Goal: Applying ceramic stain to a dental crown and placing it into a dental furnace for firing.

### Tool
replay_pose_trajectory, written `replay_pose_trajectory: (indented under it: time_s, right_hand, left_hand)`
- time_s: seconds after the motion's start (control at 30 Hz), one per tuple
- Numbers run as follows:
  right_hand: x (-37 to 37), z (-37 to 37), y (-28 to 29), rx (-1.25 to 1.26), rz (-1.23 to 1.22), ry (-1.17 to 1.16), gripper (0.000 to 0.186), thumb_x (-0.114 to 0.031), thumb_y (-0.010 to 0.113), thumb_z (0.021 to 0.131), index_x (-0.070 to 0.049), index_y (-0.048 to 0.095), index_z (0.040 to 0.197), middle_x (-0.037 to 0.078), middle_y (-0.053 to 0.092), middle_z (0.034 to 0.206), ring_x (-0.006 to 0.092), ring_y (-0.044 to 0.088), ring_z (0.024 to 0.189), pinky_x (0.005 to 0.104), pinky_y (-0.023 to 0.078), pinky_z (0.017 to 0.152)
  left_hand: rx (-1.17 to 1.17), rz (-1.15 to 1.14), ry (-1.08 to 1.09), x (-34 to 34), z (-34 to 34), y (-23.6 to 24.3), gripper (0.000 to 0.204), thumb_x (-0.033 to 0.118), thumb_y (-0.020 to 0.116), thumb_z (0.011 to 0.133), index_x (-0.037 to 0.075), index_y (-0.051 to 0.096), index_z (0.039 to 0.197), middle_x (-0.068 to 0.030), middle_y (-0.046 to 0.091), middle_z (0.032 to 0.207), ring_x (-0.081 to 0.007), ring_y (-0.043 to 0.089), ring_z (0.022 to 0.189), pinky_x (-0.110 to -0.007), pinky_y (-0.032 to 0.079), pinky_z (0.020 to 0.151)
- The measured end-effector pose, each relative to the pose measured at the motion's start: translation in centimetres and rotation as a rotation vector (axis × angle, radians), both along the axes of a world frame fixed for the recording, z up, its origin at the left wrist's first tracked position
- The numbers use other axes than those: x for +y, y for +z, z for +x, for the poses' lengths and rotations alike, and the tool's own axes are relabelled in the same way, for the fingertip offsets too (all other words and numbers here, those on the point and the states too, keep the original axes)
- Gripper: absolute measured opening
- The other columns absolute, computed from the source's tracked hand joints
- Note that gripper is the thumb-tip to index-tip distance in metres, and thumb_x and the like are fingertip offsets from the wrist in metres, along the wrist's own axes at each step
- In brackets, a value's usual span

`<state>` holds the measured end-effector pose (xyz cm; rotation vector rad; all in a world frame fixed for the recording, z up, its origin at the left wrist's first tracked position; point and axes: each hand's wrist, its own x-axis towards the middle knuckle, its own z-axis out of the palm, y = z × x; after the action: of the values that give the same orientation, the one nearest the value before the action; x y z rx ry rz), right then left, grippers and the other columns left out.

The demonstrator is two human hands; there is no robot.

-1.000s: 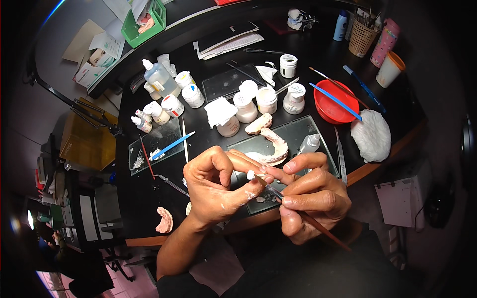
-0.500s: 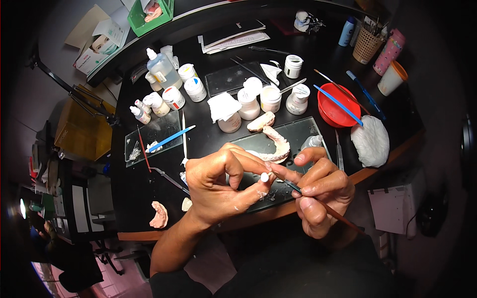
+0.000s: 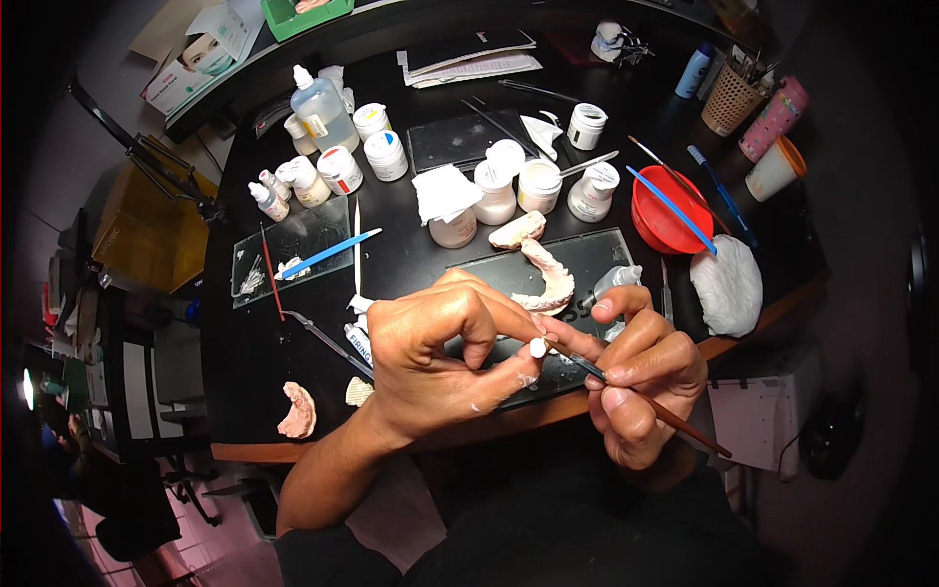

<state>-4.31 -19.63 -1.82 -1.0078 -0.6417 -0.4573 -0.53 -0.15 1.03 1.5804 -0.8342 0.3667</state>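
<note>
My left hand point(image 3: 440, 362) is closed, pinching a small white piece point(image 3: 538, 347) at thumb and fingertips. My right hand point(image 3: 646, 386) grips a thin brown-handled brush point(image 3: 682, 425), with its tip at the white piece. Just beyond my hands, a horseshoe-shaped pale dental cast point(image 3: 556, 279) and a small dropper bottle point(image 3: 619, 276) rest on a glass slab point(image 3: 474, 264). Another pale cast piece point(image 3: 516, 228) sits behind them. A pink cast point(image 3: 297, 411) lies left of my wrist.
Several white jars point(image 3: 385, 157) and a large bottle point(image 3: 323, 112) stand behind. A red bowl point(image 3: 660, 215) and a white pad point(image 3: 729, 293) are at right, a second slab point(image 3: 313, 230) with tools at left. A lamp arm point(image 3: 137, 147) rises at the left edge.
The white piece in my left fingers has shifted right in the picture, and my right hand with the brush has moved slightly right. The desk's contents appear shifted as the view moved.
</note>
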Motion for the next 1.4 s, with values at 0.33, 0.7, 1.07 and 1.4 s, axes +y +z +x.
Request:
replay_pose_trajectory:
  time_s: [0.33,0.7,1.07,1.4]
  right_hand:
    - [0.3,-0.1,-0.1,-0.051,-0.053,-0.040,0.017,0.009,0.057,0.076,0.002,0.060,0.092,0.014,0.060,0.083,0.0326,0.055,0.114,0.0603,0.062,0.096]
    - [0.5,-0.3,0.1,-0.057,-0.038,-0.099,0.020,0.008,0.058,0.074,0.003,0.063,0.093,0.013,0.062,0.081,0.0325,0.057,0.112,0.0582,0.063,0.095]
    - [-0.4,-0.1,0.7,0.060,-0.027,0.018,0.014,0.007,0.058,0.082,0.003,0.059,0.095,0.015,0.060,0.085,0.0327,0.055,0.116,0.0605,0.061,0.097]
    - [-0.9,-0.2,1.5,0.092,-0.141,0.016,0.013,0.005,0.058,0.082,-0.002,0.059,0.094,0.011,0.058,0.085,0.0302,0.051,0.120,0.0631,0.060,0.098]
  left_hand:
    - [0.001,0.007,0.003,0.0,0.0,-0.1,0.048,-0.004,0.088,0.072,0.014,0.043,0.068,-0.0168,0.079,0.081,-0.0238,0.079,0.080,-0.031,0.052,0.071]
    - [0.000,0.010,0.007,0.1,0.0,-0.1,0.048,-0.005,0.087,0.072,0.014,0.043,0.069,-0.0173,0.079,0.082,-0.0241,0.079,0.080,-0.032,0.052,0.071]
    - [0.040,0.001,-0.015,-0.1,-0.1,0.0,0.046,-0.007,0.084,0.073,0.012,0.043,0.064,-0.0165,0.079,0.082,-0.0246,0.079,0.085,-0.030,0.056,0.072]
    - [0.082,-0.006,-0.011,-0.1,-0.1,0.1,0.045,-0.007,0.085,0.073,0.011,0.044,0.064,-0.0178,0.079,0.084,-0.0244,0.079,0.088,-0.031,0.059,0.074]
